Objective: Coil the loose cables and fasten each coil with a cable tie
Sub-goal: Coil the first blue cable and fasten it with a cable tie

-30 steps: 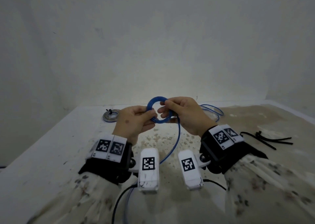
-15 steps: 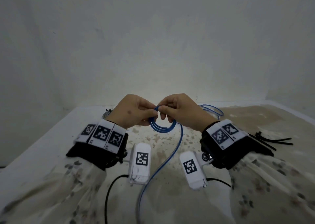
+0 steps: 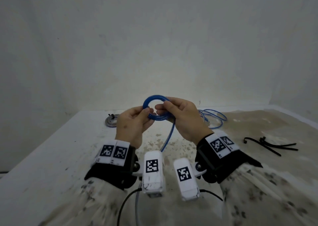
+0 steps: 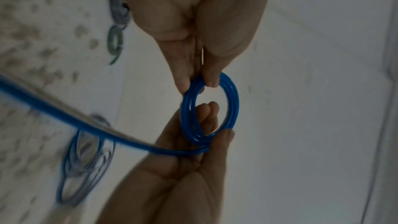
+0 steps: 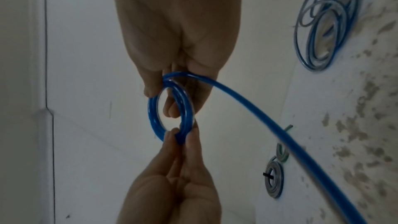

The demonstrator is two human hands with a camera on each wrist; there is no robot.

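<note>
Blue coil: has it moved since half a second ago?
Yes. The blue coil has swung up from hanging below the fingers to standing above them, against the wall, judged by the table's back edge.

The blue cable between my hands looks like smooth, glossy, slightly see-through plastic. The tied grey coil has a dull metallic sheen. The black cable ties look like matt plastic. The surface is matt white, rough and brown-stained towards my right. My sleeves are soft printed cloth.
</note>
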